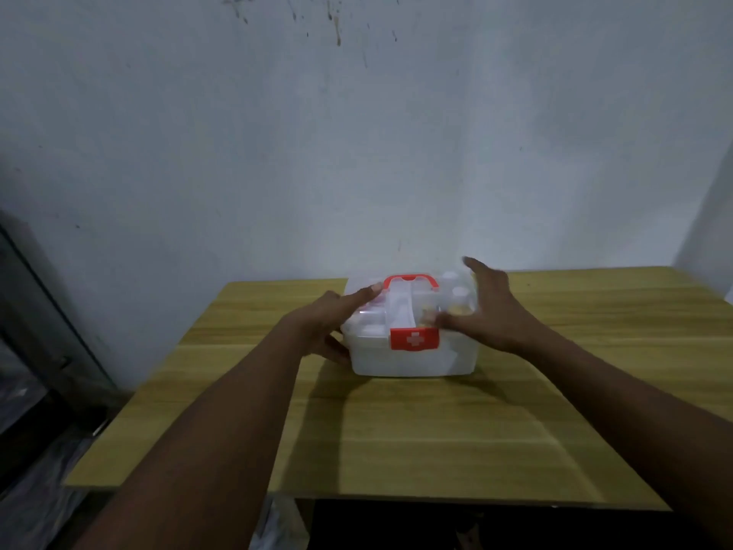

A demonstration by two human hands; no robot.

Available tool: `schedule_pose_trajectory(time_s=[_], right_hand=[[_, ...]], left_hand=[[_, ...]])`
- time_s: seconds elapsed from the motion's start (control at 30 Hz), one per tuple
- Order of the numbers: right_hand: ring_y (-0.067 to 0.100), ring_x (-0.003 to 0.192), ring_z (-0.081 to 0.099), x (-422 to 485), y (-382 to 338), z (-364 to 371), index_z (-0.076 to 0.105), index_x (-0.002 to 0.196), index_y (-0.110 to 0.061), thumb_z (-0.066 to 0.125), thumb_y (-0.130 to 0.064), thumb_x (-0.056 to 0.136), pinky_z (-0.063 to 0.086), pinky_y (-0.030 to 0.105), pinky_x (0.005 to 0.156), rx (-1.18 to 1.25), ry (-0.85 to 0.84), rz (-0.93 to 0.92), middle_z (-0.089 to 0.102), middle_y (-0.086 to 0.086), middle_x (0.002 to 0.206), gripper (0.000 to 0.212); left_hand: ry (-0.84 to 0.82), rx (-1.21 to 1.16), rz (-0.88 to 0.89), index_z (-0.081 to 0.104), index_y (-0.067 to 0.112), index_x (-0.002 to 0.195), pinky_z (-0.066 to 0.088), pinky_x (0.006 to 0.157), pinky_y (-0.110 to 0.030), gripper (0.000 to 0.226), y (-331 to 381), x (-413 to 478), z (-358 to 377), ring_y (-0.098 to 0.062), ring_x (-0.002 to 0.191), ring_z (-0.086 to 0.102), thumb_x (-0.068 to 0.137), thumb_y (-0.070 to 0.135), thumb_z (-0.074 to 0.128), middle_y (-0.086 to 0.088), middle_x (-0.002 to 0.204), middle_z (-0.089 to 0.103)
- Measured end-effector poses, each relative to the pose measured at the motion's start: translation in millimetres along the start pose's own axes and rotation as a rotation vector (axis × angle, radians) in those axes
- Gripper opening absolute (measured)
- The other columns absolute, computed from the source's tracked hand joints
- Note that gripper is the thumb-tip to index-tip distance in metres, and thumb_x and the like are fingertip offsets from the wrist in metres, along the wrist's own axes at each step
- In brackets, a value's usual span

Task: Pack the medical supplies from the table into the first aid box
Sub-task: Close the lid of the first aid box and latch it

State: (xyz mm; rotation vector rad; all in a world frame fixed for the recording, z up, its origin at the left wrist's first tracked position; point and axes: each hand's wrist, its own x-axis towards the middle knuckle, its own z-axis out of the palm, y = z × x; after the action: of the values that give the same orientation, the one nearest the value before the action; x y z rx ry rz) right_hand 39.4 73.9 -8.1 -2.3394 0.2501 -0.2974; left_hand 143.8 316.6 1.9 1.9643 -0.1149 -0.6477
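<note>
Sitting at the far middle of the wooden table (pixel 396 430), close to the pale wall (pixel 357 133), the translucent white first aid box (pixel 412 359) has its clear lid (pixel 400 307) down, a red handle (pixel 410 281) lying on top and a red latch (pixel 414 338) with a white cross at its 6 o'clock face. Blurred white and yellowish supplies show through the lid; what they are cannot be told.

From the box's 9 o'clock, the left hand (pixel 325 323) cups the left end: fingers lie flat across the lid toward the handle, thumb low against the side wall, so it clasps the corner loosely. From 3 o'clock, the right hand (pixel 488 307) is spread wide, fingertips raised past the lid's far right corner at 1 o'clock, thumb reaching to the lid's front edge just beside the latch; whether the palm touches cannot be told. Both bare forearms stretch in from 7 and 5 o'clock, elbows out of view.
</note>
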Motion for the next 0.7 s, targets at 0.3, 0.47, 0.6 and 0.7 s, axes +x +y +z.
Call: schedule_pose_trajectory(time_s=[0.3,0.47,0.6,0.7], right_hand=[[0.017,0.100,0.064,22,10,-22,0.054,0.129,-0.022,0.073,-0.060,0.074,0.057,0.042,0.085,0.395,0.272,0.071,0.064,0.001,0.123,0.069],[0.022,0.113,0.061,81,17,-62,0.047,0.141,-0.023,0.068,-0.075,0.066,0.055,0.049,0.094,0.290,0.326,0.032,0.060,0.000,0.133,0.094],[0.019,0.107,0.063,118,35,-68,0.050,0.136,-0.023,0.070,-0.070,0.068,0.056,0.047,0.091,0.293,0.315,0.052,0.063,-0.002,0.125,0.085],[0.020,0.110,0.061,136,56,-59,0.051,0.137,-0.018,0.070,-0.059,0.078,0.054,0.044,0.095,0.249,0.308,0.097,0.062,0.001,0.129,0.074]], left_hand=[[0.096,-0.036,0.180,0.058,0.010,0.125,0.064,0.066,-0.047,0.090,38,19,22,-0.033,0.091,0.072,0.070,0.081,0.065,-0.012,0.112,0.069],[0.126,-0.092,0.277,0.062,0.017,0.119,0.064,0.069,-0.044,0.080,83,54,39,-0.027,0.092,0.073,0.073,0.082,0.059,-0.008,0.107,0.073],[0.133,-0.086,0.272,0.059,0.021,0.127,0.064,0.071,-0.045,0.093,97,94,50,-0.027,0.097,0.072,0.066,0.090,0.056,-0.006,0.116,0.071],[0.150,-0.047,0.222,0.051,0.021,0.138,0.064,0.069,-0.046,0.114,93,124,59,-0.031,0.106,0.067,0.053,0.098,0.054,-0.007,0.129,0.063]])
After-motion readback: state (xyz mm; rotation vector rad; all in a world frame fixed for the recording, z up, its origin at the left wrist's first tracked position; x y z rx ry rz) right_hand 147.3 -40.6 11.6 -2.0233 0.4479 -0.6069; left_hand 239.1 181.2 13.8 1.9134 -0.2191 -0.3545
